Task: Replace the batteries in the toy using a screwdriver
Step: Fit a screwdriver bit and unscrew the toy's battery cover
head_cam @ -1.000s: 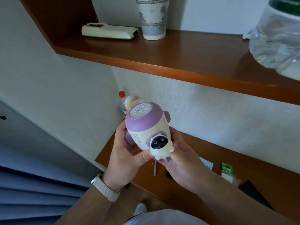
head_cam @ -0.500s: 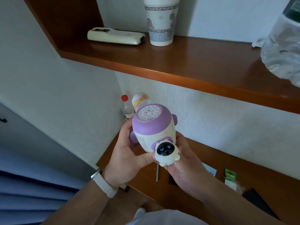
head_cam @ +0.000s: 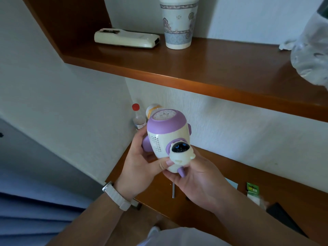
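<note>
The left hand [head_cam: 140,162] and right hand [head_cam: 197,180] both hold the purple-and-cream plastic rocket toy [head_cam: 167,137] mid-frame, and the thin grey screwdriver [head_cam: 173,190] below lies untouched, so the job looks not yet started.

No text, brand or number can be read. Printing is seen on the green packet [head_cam: 252,188] at the lower right of the frame and on the label of the red-capped bottle [head_cam: 138,118] near the centre, but both are too small and blurred to be made out. Only ornamental patterning is shown on the cup [head_cam: 178,23] at the top.
</note>
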Demonstrator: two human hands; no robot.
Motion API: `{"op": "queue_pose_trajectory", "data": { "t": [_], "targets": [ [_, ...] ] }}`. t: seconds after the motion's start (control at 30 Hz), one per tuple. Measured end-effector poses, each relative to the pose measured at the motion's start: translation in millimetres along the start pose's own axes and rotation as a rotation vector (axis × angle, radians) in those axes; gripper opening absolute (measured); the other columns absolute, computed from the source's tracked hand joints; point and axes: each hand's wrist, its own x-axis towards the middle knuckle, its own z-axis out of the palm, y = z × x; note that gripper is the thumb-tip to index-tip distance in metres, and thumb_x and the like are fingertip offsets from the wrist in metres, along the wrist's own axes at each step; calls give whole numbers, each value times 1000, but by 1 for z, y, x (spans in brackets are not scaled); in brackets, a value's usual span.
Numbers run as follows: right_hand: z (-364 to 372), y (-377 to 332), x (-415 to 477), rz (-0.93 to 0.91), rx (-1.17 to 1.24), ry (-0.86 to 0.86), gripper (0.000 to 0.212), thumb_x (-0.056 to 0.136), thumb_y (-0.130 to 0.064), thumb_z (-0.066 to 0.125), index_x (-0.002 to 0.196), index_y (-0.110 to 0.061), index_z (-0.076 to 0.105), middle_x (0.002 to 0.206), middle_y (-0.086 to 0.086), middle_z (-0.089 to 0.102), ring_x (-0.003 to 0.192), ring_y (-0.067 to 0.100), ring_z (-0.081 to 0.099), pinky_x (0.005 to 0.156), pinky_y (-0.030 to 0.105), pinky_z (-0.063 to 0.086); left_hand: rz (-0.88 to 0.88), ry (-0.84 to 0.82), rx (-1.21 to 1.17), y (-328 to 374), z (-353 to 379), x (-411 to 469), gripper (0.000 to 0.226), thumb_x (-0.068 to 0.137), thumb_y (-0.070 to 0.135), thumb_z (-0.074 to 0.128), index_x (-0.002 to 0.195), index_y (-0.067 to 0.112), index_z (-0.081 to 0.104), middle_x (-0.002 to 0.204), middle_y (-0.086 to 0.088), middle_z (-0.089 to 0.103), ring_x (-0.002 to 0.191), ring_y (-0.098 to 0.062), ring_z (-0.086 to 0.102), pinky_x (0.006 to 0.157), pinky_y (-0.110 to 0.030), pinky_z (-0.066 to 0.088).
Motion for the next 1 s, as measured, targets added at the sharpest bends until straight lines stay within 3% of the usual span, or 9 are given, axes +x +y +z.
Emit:
{"op": "queue_pose_trajectory", "data": {
  "t": [0.07, 0.13, 0.2, 0.33, 0.43, 0.5, 0.7, 0.87, 1.0],
  "targets": [
    [-1, 0, 2, 31, 20, 3, 99, 34, -20, 97, 124, -13, 57, 97, 16, 71, 97, 24, 73, 74, 36, 59, -47, 2, -19, -4, 0, 1, 91, 66, 46, 88, 139, 17, 42, 127, -10, 65, 117, -32, 63, 88, -42, 57],
    [-2, -3, -2, 57, -14, 19, 70, 61, -7, 82, 126, -17, 58, 116, 16, 66, 110, 28, 67, 83, 39, 58, -81, -8, -39, -7, 0, 1, 93, 67, 43, 88, 140, 10, 41, 127, -10, 65, 117, -30, 64, 88, -39, 58],
    [-4, -6, -6, 63, -109, 31, 58, 74, -8, 70, 129, -19, 56, 127, 14, 63, 117, 30, 62, 93, 43, 54, -91, -17, -45, -8, -1, 1, 90, 69, 41, 87, 140, 9, 41, 127, -9, 66, 117, -29, 64, 87, -35, 58],
    [-6, -3, -6, 57, -199, 83, 58, 77, -13, 76, 130, -20, 53, 128, 14, 61, 116, 30, 63, 100, 50, 50, -92, -32, -2, -8, 1, 0, 87, 70, 42, 85, 139, 13, 41, 125, -3, 67, 116, -26, 65, 85, -33, 58],
    [-1, -3, -3, 29, -277, 145, 68, 69, -22, 84, 129, -19, 52, 129, 14, 60, 115, 29, 63, 101, 53, 49, -79, -37, 46, -10, 1, -1, 90, 68, 47, 86, 140, 17, 40, 128, -4, 65, 119, -27, 63, 89, -42, 58],
    [2, -4, -2, 30, -306, 188, 72, 62, -27, 77, 129, -18, 50, 130, 15, 58, 117, 30, 60, 100, 54, 49, -75, -40, 57, -12, 0, -2, 95, 68, 48, 86, 142, 14, 38, 130, -7, 63, 120, -29, 62, 92, -49, 57],
    [-2, 2, 0, 23, -340, 230, 30, 93, -16, 60, 122, -23, 53, 129, 21, 55, 120, 31, 57, 98, 56, 50, -68, -21, 77, -13, -1, -4, 100, 66, 52, 85, 142, 10, 37, 131, -6, 63, 119, -25, 63, 89, -43, 59],
    [-4, 2, 0, 46, -152, 94, 67, 63, -25, 76, 127, -18, 57, 102, 13, 69, 109, 28, 67, 97, 57, 49, -60, -11, 86, -12, -3, -4, 101, 67, 52, 85, 143, 9, 36, 130, -9, 62, 119, -29, 62, 88, -44, 59],
    [-9, 10, 9, 103, -17, 44, 81, 53, -18, 87, 129, -16, 57, 115, 21, 66, 110, 29, 67, 85, 49, 57, -58, 0, 117, -18, -8, -9, 101, 68, 51, 85, 144, 8, 34, 131, -11, 62, 120, -32, 62, 91, -50, 57]
  ]
}}
